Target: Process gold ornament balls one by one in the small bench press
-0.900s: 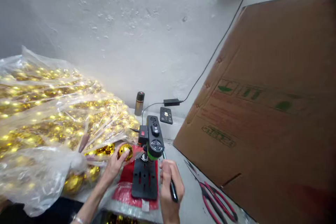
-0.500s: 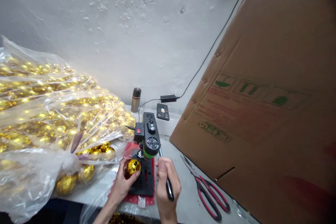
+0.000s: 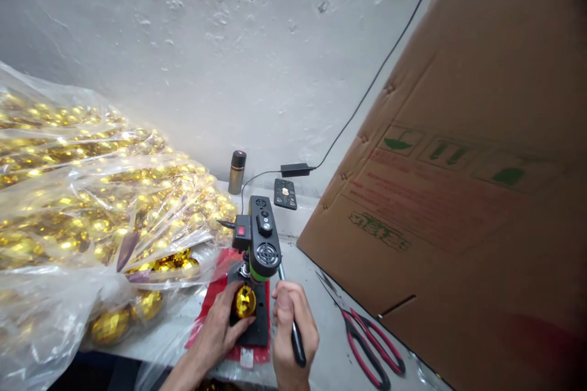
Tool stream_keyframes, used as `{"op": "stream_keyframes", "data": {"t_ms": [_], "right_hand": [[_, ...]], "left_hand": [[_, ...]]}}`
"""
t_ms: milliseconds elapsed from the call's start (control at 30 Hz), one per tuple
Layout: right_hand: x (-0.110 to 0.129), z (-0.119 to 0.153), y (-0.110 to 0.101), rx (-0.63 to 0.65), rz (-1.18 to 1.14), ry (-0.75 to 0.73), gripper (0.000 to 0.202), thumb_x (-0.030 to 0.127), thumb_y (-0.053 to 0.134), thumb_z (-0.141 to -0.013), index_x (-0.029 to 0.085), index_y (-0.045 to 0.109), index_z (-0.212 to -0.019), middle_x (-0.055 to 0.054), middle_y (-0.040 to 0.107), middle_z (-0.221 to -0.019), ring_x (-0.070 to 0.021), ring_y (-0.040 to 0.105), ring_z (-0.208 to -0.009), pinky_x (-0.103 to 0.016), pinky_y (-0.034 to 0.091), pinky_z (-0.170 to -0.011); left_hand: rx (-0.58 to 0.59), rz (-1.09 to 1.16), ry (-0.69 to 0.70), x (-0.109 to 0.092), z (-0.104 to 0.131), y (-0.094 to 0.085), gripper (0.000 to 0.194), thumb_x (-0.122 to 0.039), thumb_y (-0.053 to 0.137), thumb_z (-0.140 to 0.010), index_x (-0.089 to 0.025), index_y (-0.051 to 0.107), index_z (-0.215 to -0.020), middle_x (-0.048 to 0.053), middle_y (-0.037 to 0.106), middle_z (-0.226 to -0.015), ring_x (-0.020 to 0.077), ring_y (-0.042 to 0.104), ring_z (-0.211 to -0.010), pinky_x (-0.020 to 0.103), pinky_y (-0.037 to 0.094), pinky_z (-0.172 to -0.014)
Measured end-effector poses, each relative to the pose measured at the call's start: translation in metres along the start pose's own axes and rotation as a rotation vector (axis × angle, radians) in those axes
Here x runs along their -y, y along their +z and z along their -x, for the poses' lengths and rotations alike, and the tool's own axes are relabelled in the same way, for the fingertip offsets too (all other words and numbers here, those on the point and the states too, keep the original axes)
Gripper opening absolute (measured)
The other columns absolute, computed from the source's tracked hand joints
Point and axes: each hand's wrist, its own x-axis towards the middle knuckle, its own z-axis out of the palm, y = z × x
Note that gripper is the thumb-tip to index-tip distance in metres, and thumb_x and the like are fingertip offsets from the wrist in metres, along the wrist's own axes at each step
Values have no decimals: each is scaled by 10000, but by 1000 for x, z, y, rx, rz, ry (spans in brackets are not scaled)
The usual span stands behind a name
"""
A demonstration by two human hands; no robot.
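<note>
My left hand [image 3: 224,317] is closed around a small gold mirror-tiled ball [image 3: 245,301], fingers behind it and thumb in front. The ball sits over the black slotted base [image 3: 257,333], under the head of a small black bench drill press [image 3: 265,244]. The drill head hides the spot where its tip and the ball meet, so I cannot tell if they touch. To the right, my right hand [image 3: 293,327] is wrapped around the press's lever [image 3: 298,345], a metal rod with a black grip, which slants down towards me.
Clear plastic bags of gold balls [image 3: 110,208] fill the left. Red-handled scissors [image 3: 371,342] lie to the right, beside a large cardboard box [image 3: 440,183]. Red plastic [image 3: 208,317] lies beneath the press. Behind it are a bottle [image 3: 237,172], a phone [image 3: 285,193] and a power adapter [image 3: 295,170].
My left hand has moved the ball right and slightly towards me, beneath the drill head. My right hand has come slightly down with the lever.
</note>
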Motion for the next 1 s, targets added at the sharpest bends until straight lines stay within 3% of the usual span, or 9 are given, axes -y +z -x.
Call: {"op": "stream_keyframes", "data": {"t_ms": [133,400,600,800,1000], "right_hand": [[-5,4,-1,14,9,15,244,165,441,-1036,217,569,-835,22,552,-763,-81,456,-540,-192,391,-504],[-6,4,-4,46,15,29,237,170,448,-1035,218,579,-843,23,543,-758,-84,440,-532,-199,386,-504],[-10,10,-5,65,10,36,252,192,451,-1041,212,588,-831,18,544,-751,-88,418,-520,-216,363,-487],[-12,22,10,-124,-80,121,381,313,448,-1064,216,517,-703,-5,550,-772,-134,544,-696,-264,421,-642],[-21,25,15,-152,-34,31,352,320,446,-1059,218,523,-731,21,533,-741,-108,478,-588,-251,361,-538]], "left_hand": [[48,-10,4,-1,3,-2,556,-347,743,-854,-209,594,-1371,172,735,-1286,363,714,-1155,512,601,-983],[-6,-171,-13,-10,-16,9,491,-289,757,-768,-181,658,-1236,153,747,-1135,375,692,-1068,548,563,-938],[55,-190,-17,-16,-21,5,470,-289,749,-780,-198,654,-1231,121,727,-1143,345,655,-1073,523,512,-969],[93,-141,-58,-17,-19,5,472,-289,741,-792,-212,627,-1244,117,707,-1166,342,620,-1093,516,472,-989],[99,-151,-64,-13,-20,9,462,-246,725,-765,-206,627,-1215,122,694,-1160,345,606,-1090,511,453,-987]]}}
